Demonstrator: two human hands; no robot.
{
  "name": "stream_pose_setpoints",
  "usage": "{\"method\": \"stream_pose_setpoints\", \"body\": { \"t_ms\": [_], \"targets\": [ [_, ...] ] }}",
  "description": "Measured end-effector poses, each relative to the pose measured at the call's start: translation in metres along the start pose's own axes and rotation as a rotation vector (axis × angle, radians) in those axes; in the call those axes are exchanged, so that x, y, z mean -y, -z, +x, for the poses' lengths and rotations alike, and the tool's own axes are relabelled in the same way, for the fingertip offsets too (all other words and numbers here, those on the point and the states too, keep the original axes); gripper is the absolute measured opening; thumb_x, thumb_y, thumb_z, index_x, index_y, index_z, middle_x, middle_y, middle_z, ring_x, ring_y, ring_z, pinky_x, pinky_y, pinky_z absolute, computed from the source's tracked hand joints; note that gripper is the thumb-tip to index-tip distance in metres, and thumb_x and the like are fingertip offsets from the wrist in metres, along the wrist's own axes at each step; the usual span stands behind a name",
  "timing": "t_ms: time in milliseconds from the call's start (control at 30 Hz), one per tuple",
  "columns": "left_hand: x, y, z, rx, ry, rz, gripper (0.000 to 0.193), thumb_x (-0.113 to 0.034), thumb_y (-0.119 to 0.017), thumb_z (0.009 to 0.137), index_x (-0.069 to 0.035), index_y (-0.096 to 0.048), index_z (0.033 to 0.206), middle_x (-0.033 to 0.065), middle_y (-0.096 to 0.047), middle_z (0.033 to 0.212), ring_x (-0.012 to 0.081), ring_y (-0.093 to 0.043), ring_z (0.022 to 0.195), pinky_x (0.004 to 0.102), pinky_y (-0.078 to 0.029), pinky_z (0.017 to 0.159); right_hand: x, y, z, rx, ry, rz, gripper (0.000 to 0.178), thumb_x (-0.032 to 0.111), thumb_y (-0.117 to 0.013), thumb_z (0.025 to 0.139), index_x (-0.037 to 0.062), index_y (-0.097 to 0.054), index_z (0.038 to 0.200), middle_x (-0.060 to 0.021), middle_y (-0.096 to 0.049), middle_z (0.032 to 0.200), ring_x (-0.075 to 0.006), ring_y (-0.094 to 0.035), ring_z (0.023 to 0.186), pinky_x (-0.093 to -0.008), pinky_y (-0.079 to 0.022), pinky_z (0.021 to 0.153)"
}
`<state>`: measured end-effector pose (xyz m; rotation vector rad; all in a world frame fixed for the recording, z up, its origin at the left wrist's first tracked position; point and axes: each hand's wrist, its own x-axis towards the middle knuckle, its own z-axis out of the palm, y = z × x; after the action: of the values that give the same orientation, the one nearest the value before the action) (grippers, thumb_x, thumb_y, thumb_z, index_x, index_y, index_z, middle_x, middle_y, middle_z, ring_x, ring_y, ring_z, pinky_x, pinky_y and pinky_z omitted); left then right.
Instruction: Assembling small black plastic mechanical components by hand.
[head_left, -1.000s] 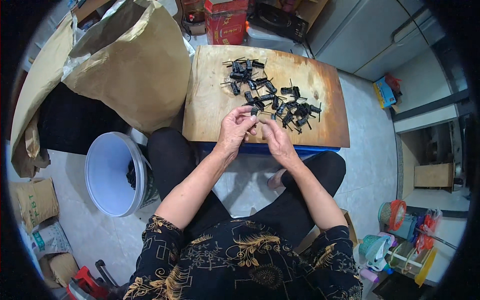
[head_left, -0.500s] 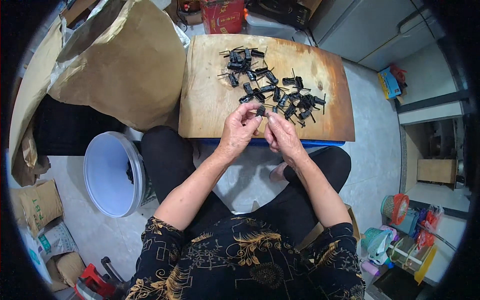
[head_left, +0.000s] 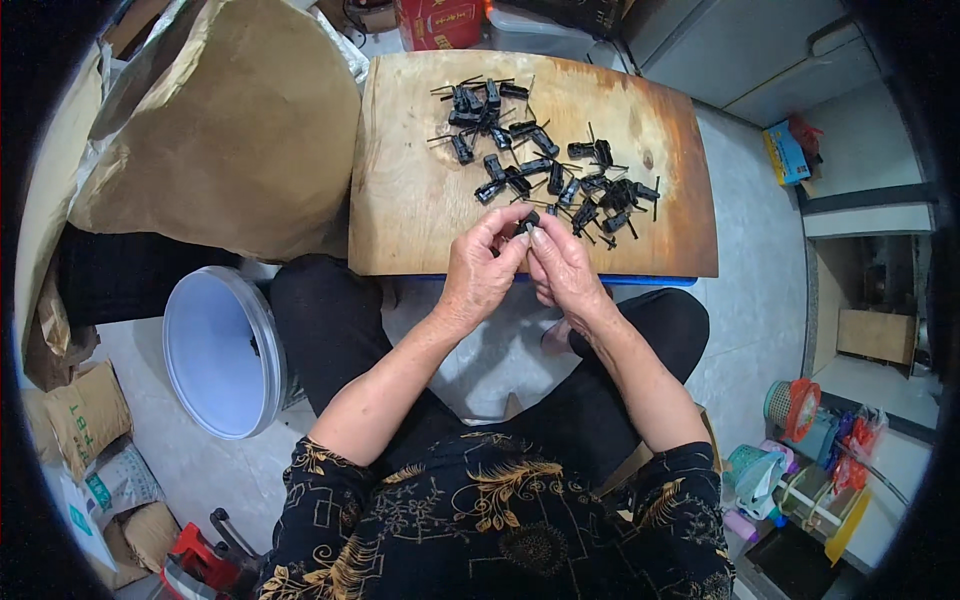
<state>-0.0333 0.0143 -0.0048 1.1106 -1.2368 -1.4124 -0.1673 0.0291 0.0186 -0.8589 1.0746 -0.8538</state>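
Between the fingertips of both hands is a small black plastic part, held over the near edge of a wooden board. My left hand pinches it from the left with thumb and forefinger. From the other side my right hand presses thumb and finger on it; the fingers hide much of its shape. Just beyond, several similar black plastic parts with thin rods sticking out lie scattered, thickest at a small heap to the right of my hands.
A white bucket with something black inside stands left of my knee. A large brown paper sack rises beside the board. Filled bags sit at the far left. Baskets and bottles crowd the lower right, below a cabinet.
My right fingers have closed in toward the left ones on the black part. The view has shifted slightly, so the board sits a little higher in the picture.
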Motion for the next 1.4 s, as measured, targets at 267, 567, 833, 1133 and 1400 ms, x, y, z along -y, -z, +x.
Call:
{"method": "stream_pose_setpoints", "body": {
  "t_ms": [267, 567, 833, 1133, 1400],
  "targets": [
    [-0.001, -0.005, 0.003, -0.18, -0.348, 0.422, 0.026, 0.003, -0.057, 0.075, -0.004, -0.061, 0.101, 0.0105, -0.058, 0.084, 0.0217, -0.057, 0.067, 0.0273, -0.046, 0.059, -0.001, -0.004, 0.011, -0.034, -0.028, -0.042, 0.028, 0.03, -0.04, 0.096, 0.0145, -0.044, 0.119, 0.0074, -0.031, 0.054, -0.003, -0.025, 0.042, -0.0185, -0.022, 0.038],
    [-0.007, 0.004, 0.008, -0.047, -0.091, 0.122, 0.034, 0.001, -0.056, 0.082, -0.005, -0.049, 0.114, 0.004, -0.059, 0.08, 0.0066, -0.054, 0.062, 0.0204, -0.044, 0.053, 0.009, 0.003, 0.01, 0.032, 0.137, -0.137, 0.036, 0.033, -0.045, 0.094, 0.0081, -0.045, 0.12, 0.0052, -0.042, 0.062, -0.0022, -0.032, 0.045, -0.0179, -0.024, 0.038],
    [-0.015, 0.018, 0.002, 0.087, 0.174, -0.399, 0.037, -0.007, -0.057, 0.086, -0.006, -0.043, 0.12, 0.0051, -0.06, 0.083, 0.0093, -0.059, 0.063, 0.0151, -0.04, 0.044, -0.001, 0.017, -0.002, -0.018, 0.229, -0.136, 0.016, 0.02, -0.053, 0.091, 0.0057, -0.052, 0.099, -0.0002, -0.057, 0.077, -0.003, -0.045, 0.047, -0.0144, -0.031, 0.04],
    [-0.023, 0.015, -0.006, 0.3, 0.3, -0.389, 0.042, -0.01, -0.06, 0.084, -0.002, -0.046, 0.123, 0.0018, -0.057, 0.08, 0.0089, -0.059, 0.06, 0.0157, -0.04, 0.04, 0.0, 0.025, -0.007, 0.047, 0.159, 0.014, 0.018, 0.023, -0.057, 0.089, 0.007, -0.053, 0.097, 0.0036, -0.052, 0.066, -0.0022, -0.045, 0.047, -0.0141, -0.03, 0.038],
    [-0.018, 0.014, -0.006, 0.418, 0.251, -0.183, 0.044, -0.007, -0.058, 0.083, -0.005, -0.045, 0.125, 0.0015, -0.055, 0.078, 0.0072, -0.055, 0.056, 0.0171, -0.04, 0.043, -0.005, 0.03, -0.006, 0.124, 0.11, 0.035, 0.017, 0.024, -0.06, 0.087, 0.0095, -0.052, 0.089, 0.0073, -0.043, 0.06, -0.0012, -0.034, 0.045, -0.0164, -0.025, 0.038]
  ]
}}
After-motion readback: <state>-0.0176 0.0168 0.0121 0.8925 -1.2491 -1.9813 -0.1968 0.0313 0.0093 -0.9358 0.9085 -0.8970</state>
